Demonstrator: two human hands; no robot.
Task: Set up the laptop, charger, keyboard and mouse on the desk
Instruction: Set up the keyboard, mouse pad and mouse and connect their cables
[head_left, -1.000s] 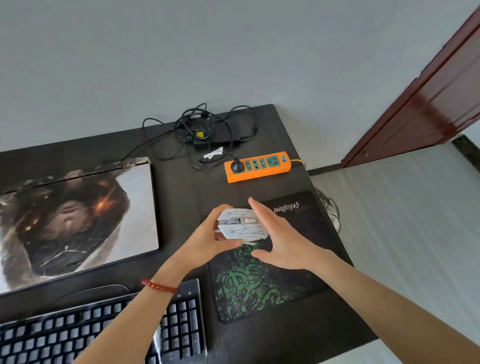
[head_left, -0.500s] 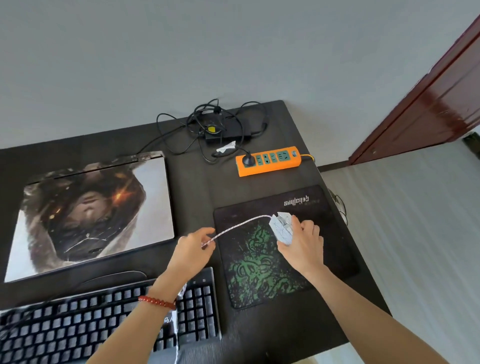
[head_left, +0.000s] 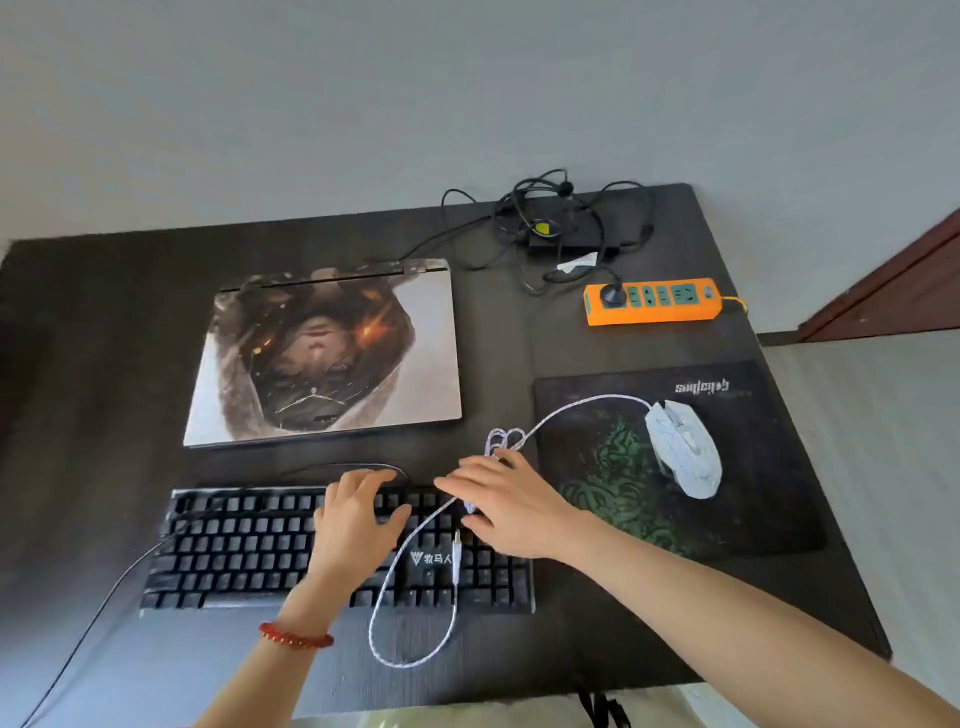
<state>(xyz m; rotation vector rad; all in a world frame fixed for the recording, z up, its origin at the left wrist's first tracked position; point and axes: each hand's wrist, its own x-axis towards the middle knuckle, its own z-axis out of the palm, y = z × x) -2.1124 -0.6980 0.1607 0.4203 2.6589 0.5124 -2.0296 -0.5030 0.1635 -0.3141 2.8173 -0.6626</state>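
Observation:
The white mouse (head_left: 683, 449) lies on the black and green mouse pad (head_left: 737, 519) at the right, with no hand on it. Its white braided cable (head_left: 410, 660) runs left in a small coil, passes under my right hand (head_left: 511, 504) and loops over the black keyboard (head_left: 234, 551), ending in a loose USB plug (head_left: 456, 548). My right hand lies flat over the cable, fingers apart. My left hand (head_left: 358, 519) rests on the keyboard's keys, fingers spread. The closed laptop (head_left: 322, 353) sits behind the keyboard. The black charger brick (head_left: 571, 236) lies at the back in tangled cable.
An orange power strip (head_left: 654, 304) with one plug in it sits at the back right of the dark desk (head_left: 104, 338). The keyboard's black cable (head_left: 98, 613) trails off the front left. A red-brown door (head_left: 893, 291) stands at the right.
My right hand let go of the mouse on the pad and moved left onto the cable. My left hand released the cable and dropped onto the keyboard. The view shifted left.

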